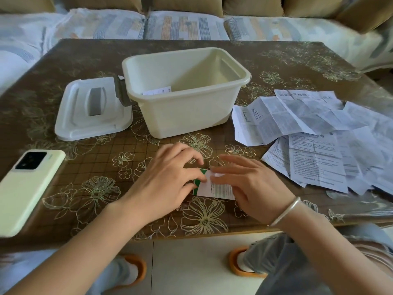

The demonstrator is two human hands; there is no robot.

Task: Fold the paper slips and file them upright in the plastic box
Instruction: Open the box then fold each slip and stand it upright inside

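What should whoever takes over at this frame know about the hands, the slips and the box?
The left hand and right hand both press one part-folded slip flat on the table.
The plastic box stands open behind it, its lid off to the left. One filed slip shows inside by the left wall.
To do: finish this fold, file it upright, then work through the unfolded pile on the right.
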